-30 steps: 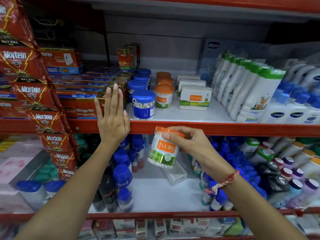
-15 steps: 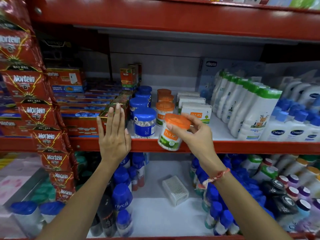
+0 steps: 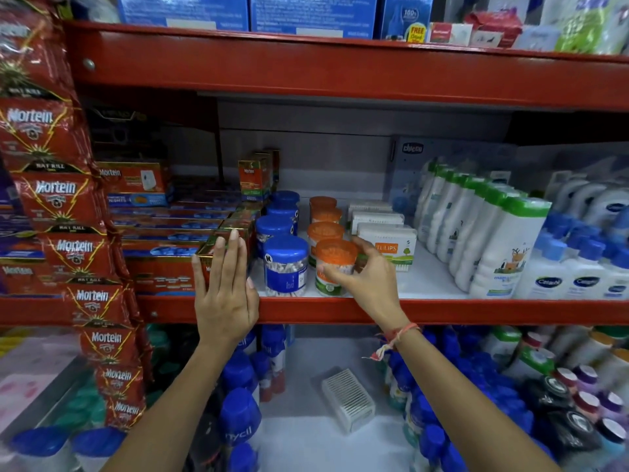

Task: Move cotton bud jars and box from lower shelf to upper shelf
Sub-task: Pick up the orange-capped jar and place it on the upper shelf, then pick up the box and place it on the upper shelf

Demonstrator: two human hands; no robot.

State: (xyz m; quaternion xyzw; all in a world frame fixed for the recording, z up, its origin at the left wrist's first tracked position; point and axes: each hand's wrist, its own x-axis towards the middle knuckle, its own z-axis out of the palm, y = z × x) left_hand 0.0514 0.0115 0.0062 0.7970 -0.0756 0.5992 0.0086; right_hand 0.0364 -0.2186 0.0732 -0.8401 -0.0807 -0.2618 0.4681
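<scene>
the red upper shelf (image 3: 442,310) carries most of the things here. on its right side stand white bottles with green caps (image 3: 507,247), and on its left side lie red mortein boxes (image 3: 160,264). a strip of red mortein packets (image 3: 73,247) hangs down at the far left. in the middle of this shelf are rows of cotton bud jars: blue-lid jars (image 3: 285,265) to the left, orange-lid jars (image 3: 325,231) beside them, and white tulips boxes (image 3: 391,243) to the right of those. under it, the lower shelf (image 3: 323,441) has a bare white floor between blue-capped bottles (image 3: 238,413), and one white cotton bud box (image 3: 349,398) lies there alone, tilted. the left hand (image 3: 226,287) is open and flat, its palm over the red front edge of the upper shelf and its fingers against a mortein box. the right hand (image 3: 367,274) has its grip closed around the front orange-lid jar (image 3: 332,265), which stands upright at the front edge of the upper shelf, just beside the front blue-lid jar. a red thread band (image 3: 396,337) is around the right wrist.
</scene>
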